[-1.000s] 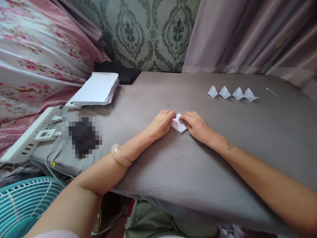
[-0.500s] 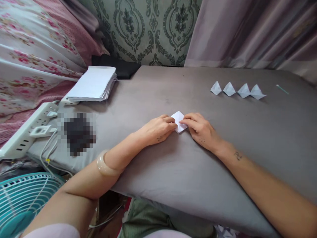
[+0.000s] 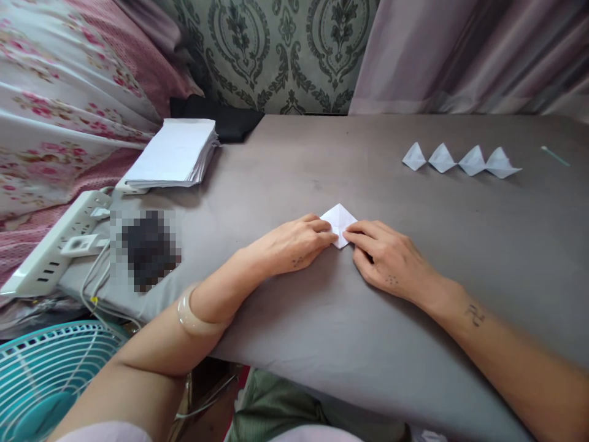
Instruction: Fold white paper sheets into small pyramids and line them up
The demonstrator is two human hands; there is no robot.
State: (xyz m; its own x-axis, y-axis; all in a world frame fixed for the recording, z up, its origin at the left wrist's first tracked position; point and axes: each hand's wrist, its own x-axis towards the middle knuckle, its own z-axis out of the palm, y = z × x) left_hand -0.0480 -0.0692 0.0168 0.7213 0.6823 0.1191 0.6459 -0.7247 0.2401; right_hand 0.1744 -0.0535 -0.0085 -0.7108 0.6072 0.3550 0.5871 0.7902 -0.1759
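A small white folded paper piece (image 3: 339,220) lies flat on the grey-brown cloth surface (image 3: 322,344) near the middle. My left hand (image 3: 294,244) rests on the cloth with its fingertips pressing the paper's near left edge. My right hand (image 3: 389,261) lies palm down, its index fingertip on the paper's near right corner. Both hands press the paper rather than lift it. Far right, a row of several finished white folded triangles (image 3: 460,161) stands on the cloth.
A stack of white paper sheets (image 3: 175,155) sits at the back left. A white power strip (image 3: 55,245) with cables and a blurred dark object (image 3: 147,248) lie at the left edge. A teal fan (image 3: 41,380) stands low left. A thin green stick (image 3: 554,156) lies far right.
Both hands have slid back toward me along the paper, uncovering more of its far part. The view has shifted slightly to the right.
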